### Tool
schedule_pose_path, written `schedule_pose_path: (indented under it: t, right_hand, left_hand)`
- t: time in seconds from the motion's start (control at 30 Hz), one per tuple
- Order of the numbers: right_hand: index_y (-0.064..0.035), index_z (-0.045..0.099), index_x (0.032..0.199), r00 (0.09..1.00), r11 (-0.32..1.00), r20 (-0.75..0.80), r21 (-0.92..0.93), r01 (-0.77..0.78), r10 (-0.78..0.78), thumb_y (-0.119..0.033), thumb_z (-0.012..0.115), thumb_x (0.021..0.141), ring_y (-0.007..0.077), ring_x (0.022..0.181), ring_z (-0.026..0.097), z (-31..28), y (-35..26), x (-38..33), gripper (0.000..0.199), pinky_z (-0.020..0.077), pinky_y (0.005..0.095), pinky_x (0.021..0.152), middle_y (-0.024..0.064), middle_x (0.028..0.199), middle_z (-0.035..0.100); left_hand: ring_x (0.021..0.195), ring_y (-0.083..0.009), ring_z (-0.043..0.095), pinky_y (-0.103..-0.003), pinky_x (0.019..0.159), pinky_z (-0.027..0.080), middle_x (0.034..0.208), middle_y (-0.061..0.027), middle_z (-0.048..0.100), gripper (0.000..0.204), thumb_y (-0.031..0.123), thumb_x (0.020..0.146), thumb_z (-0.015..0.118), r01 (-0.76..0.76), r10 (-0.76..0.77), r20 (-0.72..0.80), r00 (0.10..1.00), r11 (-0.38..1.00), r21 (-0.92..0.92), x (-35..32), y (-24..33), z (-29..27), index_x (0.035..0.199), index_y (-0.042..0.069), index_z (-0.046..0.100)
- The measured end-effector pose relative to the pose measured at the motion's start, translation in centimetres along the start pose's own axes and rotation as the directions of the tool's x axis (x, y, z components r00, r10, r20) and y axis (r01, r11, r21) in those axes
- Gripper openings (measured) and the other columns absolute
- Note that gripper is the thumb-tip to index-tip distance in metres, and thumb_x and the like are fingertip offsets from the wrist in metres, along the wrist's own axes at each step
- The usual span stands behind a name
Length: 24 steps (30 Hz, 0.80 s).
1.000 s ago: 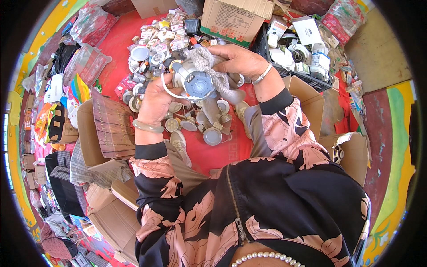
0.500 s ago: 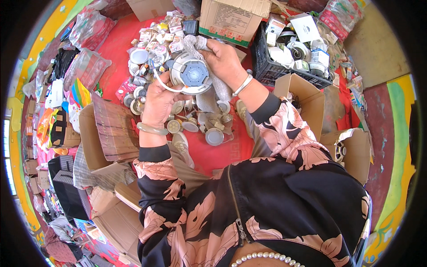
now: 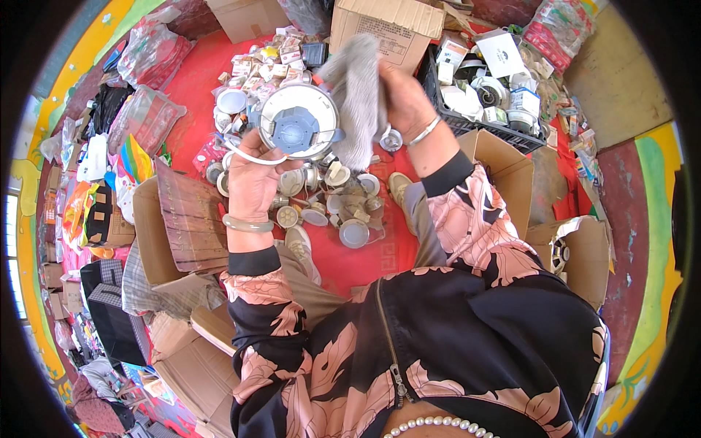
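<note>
1. Left hand (image 3: 252, 182) raised over the red floor (image 3: 358, 263), grip clamped on the lower left edge of a round white lamp fitting (image 3: 298, 121) with a blue-grey centre, its flat face turned up toward the camera.
2. A thin white cord (image 3: 252, 158) looping from the fitting across the left fingers.
3. Right hand (image 3: 405, 102) level with the fitting, just to its right, grip closed on a grey cloth (image 3: 355, 95).
4. Cloth hanging down beside the fitting and touching its right rim.
5. Pale bangle (image 3: 247, 225) on the left wrist, thin silver bracelet (image 3: 425, 131) on the right.
6. Below the hands, a heap of small round fittings (image 3: 339, 212) spread over the floor, between the knees.
7. Beyond the hands, more small boxed parts (image 3: 270, 62) scattered on the red floor.
8. Upper right, a dark crate (image 3: 467, 124) filled with white parts.
9. Top centre, a closed cardboard box (image 3: 391, 25); open cardboard boxes (image 3: 504, 164) to the right and at the left.
10. Far left, bagged goods (image 3: 146, 109) stacked along the edge.
</note>
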State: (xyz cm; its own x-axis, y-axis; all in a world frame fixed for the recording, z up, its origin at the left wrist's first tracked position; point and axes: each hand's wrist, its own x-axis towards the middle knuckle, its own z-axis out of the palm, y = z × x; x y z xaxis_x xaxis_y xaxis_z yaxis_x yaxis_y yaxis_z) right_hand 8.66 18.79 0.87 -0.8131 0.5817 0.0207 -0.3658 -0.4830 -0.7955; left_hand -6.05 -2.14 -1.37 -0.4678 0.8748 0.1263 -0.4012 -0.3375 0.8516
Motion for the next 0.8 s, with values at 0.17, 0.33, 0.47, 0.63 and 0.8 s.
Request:
schedule_pose_path:
  t: [0.17,0.33,0.47,0.63,0.8]
  right_hand:
    - [-0.0031,0.055,0.116,0.984,0.998,0.164,0.0,-0.065,0.064,-0.016,0.055,0.09,0.0109,0.086,0.059,4.1,2.8,-1.9,0.029,0.0488,0.0252,0.075,0.003,0.102,0.061]
    - [-0.0016,0.062,0.102,0.961,0.889,-0.072,-0.402,0.218,-0.268,-0.013,0.059,0.087,0.0109,0.072,0.059,2.4,3.7,0.2,0.019,0.048,0.0253,0.062,0.0059,0.086,0.065]
    - [-0.0071,0.062,0.1,0.743,0.185,0.148,-0.92,0.346,-0.653,-0.014,0.06,0.083,0.023,0.071,0.062,2.8,2.3,-0.8,0.018,0.0486,0.0305,0.062,0.0118,0.082,0.064]
    - [-0.0068,0.06,0.099,0.574,-0.337,0.708,-0.703,0.626,-0.412,-0.02,0.062,0.075,0.0273,0.077,0.06,5.1,5.2,-2.1,0.028,0.0484,0.037,0.068,0.0111,0.09,0.062]
    - [-0.0062,0.06,0.096,0.387,-0.154,0.803,-0.498,0.854,-0.453,-0.016,0.064,0.075,0.0243,0.08,0.057,6.4,6.4,-2.5,0.023,0.0456,0.0345,0.074,0.0089,0.092,0.062]
  left_hand:
    - [0.086,-0.0185,0.063,-0.033,0.069,0.056,0.101,-0.011,0.061,0.033,-0.002,0.082,0.055,0.087,-0.087,-0.004,0.996,0.991,0.106,0.4,-0.8,1.2,0.114,-0.003,0.05]
    - [0.088,-0.0206,0.061,-0.032,0.077,0.052,0.1,-0.0128,0.059,0.032,0.014,0.09,0.051,0.135,-0.125,-0.12,0.985,0.987,0.083,1.1,-1.7,1.5,0.116,-0.004,0.047]
    - [0.099,-0.0286,0.057,-0.037,0.086,0.047,0.104,-0.0188,0.056,0.052,0.041,0.091,0.048,0.128,-0.135,-0.284,0.949,0.991,-0.044,1.3,-2.6,0.9,0.117,-0.004,0.045]
    - [0.109,-0.0261,0.05,-0.041,0.094,0.04,0.111,-0.0122,0.054,0.062,0.058,0.086,0.044,0.166,-0.262,-0.111,0.959,0.833,-0.528,1.0,-3.2,3.6,0.117,0.005,0.049]
    - [0.11,-0.0253,0.05,-0.042,0.093,0.042,0.118,-0.0096,0.054,0.059,0.055,0.086,0.047,-0.046,-0.076,-0.225,0.971,0.868,-0.494,1.6,-1.8,0.5,0.119,0.007,0.049]
